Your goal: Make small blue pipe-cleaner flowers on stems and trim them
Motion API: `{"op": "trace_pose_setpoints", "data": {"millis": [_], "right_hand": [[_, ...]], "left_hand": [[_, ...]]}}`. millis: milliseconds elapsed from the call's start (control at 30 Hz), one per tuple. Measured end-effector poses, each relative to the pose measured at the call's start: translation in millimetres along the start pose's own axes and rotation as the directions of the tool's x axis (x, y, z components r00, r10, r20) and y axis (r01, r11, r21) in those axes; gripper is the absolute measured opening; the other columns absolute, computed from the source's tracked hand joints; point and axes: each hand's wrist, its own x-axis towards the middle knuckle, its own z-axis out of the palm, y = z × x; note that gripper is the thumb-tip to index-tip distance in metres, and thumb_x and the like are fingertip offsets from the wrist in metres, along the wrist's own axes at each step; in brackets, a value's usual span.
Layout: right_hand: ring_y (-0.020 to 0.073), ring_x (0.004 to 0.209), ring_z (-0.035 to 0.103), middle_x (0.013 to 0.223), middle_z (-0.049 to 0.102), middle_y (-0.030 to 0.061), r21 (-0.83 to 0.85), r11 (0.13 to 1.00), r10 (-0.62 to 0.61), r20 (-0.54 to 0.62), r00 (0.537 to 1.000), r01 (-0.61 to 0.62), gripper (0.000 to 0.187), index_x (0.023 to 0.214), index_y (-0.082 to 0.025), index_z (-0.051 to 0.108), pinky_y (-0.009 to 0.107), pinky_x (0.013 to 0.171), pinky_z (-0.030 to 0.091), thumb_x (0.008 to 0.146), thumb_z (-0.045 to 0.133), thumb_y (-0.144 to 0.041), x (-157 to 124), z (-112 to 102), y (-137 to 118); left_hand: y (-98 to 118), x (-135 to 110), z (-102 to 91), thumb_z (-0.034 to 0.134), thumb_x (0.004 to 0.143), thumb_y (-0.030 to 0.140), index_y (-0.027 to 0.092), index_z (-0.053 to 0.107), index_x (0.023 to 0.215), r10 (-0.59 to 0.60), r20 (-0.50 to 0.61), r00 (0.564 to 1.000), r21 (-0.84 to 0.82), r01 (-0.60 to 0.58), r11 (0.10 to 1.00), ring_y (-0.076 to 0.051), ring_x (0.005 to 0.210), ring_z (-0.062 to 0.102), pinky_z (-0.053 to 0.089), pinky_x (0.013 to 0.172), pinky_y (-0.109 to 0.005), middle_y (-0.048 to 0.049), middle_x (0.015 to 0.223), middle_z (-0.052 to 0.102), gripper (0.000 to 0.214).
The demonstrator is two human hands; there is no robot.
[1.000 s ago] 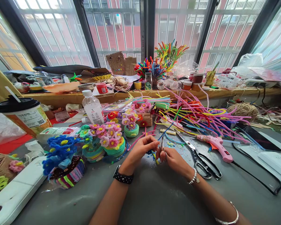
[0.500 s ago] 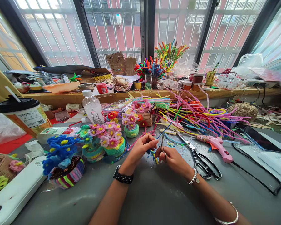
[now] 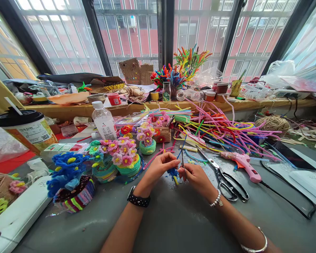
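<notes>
blue stem (image 3: 183,143), pinched in the left hand (image 3: 164,163) and leaning up beside small scissors (image 3: 182,159) held in the right hand (image 3: 197,176), best to keep steady and trim with light, even snips, sparing the blue fuzzy piece (image 3: 172,172) below.

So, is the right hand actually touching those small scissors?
Touching. The head view shows the right hand gripping the small scissors, which stick up out of its grasp.
</notes>
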Motion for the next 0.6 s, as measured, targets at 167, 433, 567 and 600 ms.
{"op": "trace_pose_setpoints", "data": {"millis": [167,433,567,600], "right_hand": [[0.011,0.048,0.043,0.05,0.047,0.0001,0.021,1.0,0.013,-0.03,0.999,-0.012,0.059,0.053,-0.016,0.047,0.022,0.047,0.03,0.074,0.022,-0.065,-0.2,1.7,2.2],[0.0106,0.05,0.039,0.052,0.043,-0.0006,0.035,0.999,0.004,-0.02,1.0,-0.004,0.059,0.055,-0.016,0.044,0.022,0.047,0.029,0.074,0.019,-0.066,-0.3,0.9,2.8],[0.0102,0.046,0.04,0.046,0.044,-0.001,0.045,0.998,0.053,-0.026,0.998,-0.052,0.055,0.049,-0.016,0.044,0.021,0.046,0.03,0.075,0.027,-0.062,-0.1,-1.0,2.4],[0.0101,0.045,0.041,0.045,0.045,-0.0009,0.048,0.997,0.061,-0.034,0.998,-0.06,0.055,0.048,-0.016,0.044,0.021,0.046,0.03,0.075,0.028,-0.061,-0.2,-1.2,2.4]], "left_hand": [[-2.3,0.8,0.5,0.061,0.061,0.036,0.014,0.05,0.061,-0.042,0.069,0.997,-0.025,0.043,0.999,-0.008,0.056,0.041,0.031,0.056,-0.02,0.0039,0.058,0.047,0.025],[-0.2,-0.3,1.0,0.062,0.062,0.032,0.014,0.047,0.059,-0.052,0.064,0.997,0.006,0.051,0.999,-0.007,0.054,0.039,0.028,0.053,-0.02,0.0043,0.056,0.045,0.024],[-1.5,0.3,-0.2,0.061,0.063,0.033,0.014,0.046,0.059,-0.045,0.051,0.998,0.011,0.045,0.999,-0.006,0.054,0.038,0.027,0.053,-0.019,0.0044,0.057,0.044,0.024],[-2.0,0.5,-0.6,0.06,0.063,0.033,0.014,0.046,0.059,-0.04,0.05,0.998,0.01,0.039,0.999,-0.006,0.054,0.037,0.027,0.053,-0.019,0.0046,0.057,0.044,0.024]]}}
